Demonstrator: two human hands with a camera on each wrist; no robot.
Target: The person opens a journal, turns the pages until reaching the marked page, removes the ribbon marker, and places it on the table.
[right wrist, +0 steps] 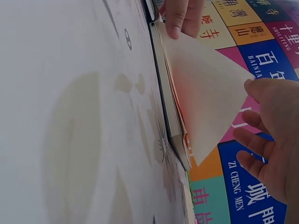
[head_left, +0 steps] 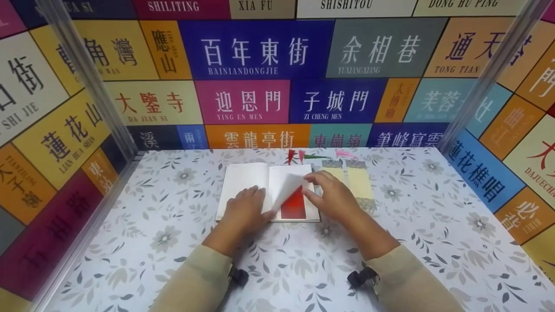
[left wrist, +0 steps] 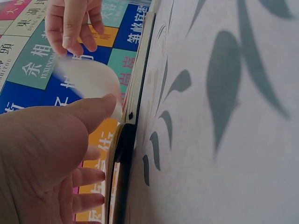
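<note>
Your sleeves (head_left: 197,281) fill the bottom of the head view, both forearms stretched out over the floral surface (head_left: 433,242). Your left hand (head_left: 245,212) lies flat on the left page of the open book (head_left: 245,180), fingers straight and together, pressing it down. Your right hand (head_left: 331,197) is at the right page, thumb and fingers pinching a single white page (head_left: 287,190) by its corner and lifting it into a curl. Under that lifted page a red bookmark (head_left: 294,207) lies in the book, its red tassel (head_left: 290,156) poking out past the top edge.

Just right of the book, two pale yellow bookmarks (head_left: 360,182) lie side by side on the surface, touching your right hand's far side.

The right wrist view gives you what the head view cannot: the book's page block seen edge-on, the page (right wrist: 205,93) standing clear of it, red glowing through near the spine. The left wrist view shows the dark cover edge (left wrist: 122,154) beneath the pages, with your left thumb (left wrist: 93,109) extended beside the blurred page.
</note>
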